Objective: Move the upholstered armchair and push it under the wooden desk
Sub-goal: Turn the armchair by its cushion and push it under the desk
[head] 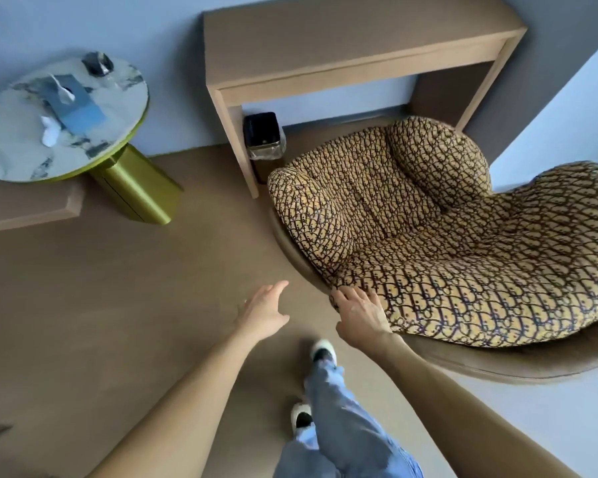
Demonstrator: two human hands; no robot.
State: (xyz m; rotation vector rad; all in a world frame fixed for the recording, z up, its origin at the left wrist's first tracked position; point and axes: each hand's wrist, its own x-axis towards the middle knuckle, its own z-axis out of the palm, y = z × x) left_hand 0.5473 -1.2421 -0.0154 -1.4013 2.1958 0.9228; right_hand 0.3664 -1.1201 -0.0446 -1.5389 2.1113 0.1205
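Note:
The upholstered armchair [439, 236] has a yellow-and-brown patterned cushion in a tan shell and stands right of centre, partly in front of the wooden desk [325, 46] at the back wall. My right hand [358, 310] lies on the near left edge of the cushion, fingers spread over the fabric without clasping it. My left hand [265, 307] hovers open over the floor just left of the chair, touching nothing. One arm of the chair sits near the desk's right leg.
A small black bin [263, 139] with a plastic liner stands under the desk against its left leg. A round marble side table [11, 146] on a green-gold pedestal stands at the left, with a tissue box on it. My legs and feet are below.

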